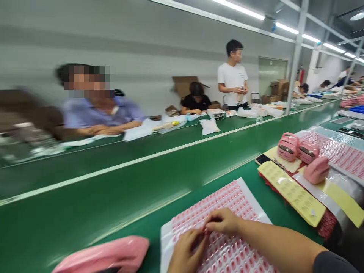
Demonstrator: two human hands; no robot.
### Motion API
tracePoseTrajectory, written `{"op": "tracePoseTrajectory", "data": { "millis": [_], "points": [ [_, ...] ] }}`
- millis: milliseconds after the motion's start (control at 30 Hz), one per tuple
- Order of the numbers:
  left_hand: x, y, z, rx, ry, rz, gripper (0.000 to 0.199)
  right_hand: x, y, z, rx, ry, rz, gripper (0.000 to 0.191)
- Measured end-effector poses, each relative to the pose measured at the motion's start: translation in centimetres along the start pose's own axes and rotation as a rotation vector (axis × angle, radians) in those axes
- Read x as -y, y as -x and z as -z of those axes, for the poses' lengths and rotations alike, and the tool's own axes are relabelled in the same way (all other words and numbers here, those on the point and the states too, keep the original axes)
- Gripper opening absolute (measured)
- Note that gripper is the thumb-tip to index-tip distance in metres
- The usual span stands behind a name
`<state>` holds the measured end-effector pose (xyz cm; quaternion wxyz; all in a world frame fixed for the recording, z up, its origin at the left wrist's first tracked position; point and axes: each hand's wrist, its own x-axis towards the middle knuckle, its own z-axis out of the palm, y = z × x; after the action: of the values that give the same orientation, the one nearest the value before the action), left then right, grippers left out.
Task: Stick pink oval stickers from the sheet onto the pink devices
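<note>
My left hand (187, 248) and my right hand (226, 222) meet over a white sheet (167, 242) covered with rows of small pinkish-red oval pieces (216, 203). The fingertips of both hands are pinched together close to the sheet's surface. Whatever lies between them is too small and hidden to name. A glossy pink plastic part (113, 252) rests at the lower left, apart from my left hand and cut off by the frame's bottom edge.
Several pink plastic housings (288, 147) stand at the right beside a yellow sticker sheet (290, 191), a phone (261, 159) and another sheet of pink pieces (335, 146). Past the green conveyor belt (136, 182), co-workers sit opposite; one person (233, 81) stands.
</note>
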<state>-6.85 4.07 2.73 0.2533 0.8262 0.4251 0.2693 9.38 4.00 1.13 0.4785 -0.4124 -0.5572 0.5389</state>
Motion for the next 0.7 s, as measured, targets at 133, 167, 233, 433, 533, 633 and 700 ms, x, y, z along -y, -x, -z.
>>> {"op": "tracePoseTrajectory", "data": {
  "millis": [133,167,233,433,533,633,700],
  "points": [
    [-2.3,0.9,-0.5,-0.004,-0.034,0.063,0.038,0.5,1.6,-0.1,0.065,-0.035,0.032,0.027],
    [-2.7,1.2,-0.7,-0.011,-0.043,0.085,0.034,0.5,1.9,-0.1,0.079,-0.042,0.038,0.028],
    [-3.1,1.7,-1.1,-0.02,-0.06,0.124,0.024,0.3,2.4,0.0,0.121,-0.05,0.047,0.028],
    [-3.0,2.1,-1.5,-0.033,-0.058,0.194,0.009,-0.2,2.9,0.3,0.03,-0.027,0.055,0.037],
    [-3.1,2.0,-1.4,-0.031,-0.041,0.187,0.008,-0.1,3.1,0.3,-0.001,-0.012,0.06,0.04],
    [-3.1,1.9,-1.4,-0.034,-0.026,0.171,0.007,0.2,3.1,0.3,0.015,-0.021,0.041,0.039],
    [-3.0,1.8,-1.3,-0.038,-0.019,0.162,0.006,0.4,3.1,0.3,-0.002,-0.022,0.047,0.038]
  ]
}}
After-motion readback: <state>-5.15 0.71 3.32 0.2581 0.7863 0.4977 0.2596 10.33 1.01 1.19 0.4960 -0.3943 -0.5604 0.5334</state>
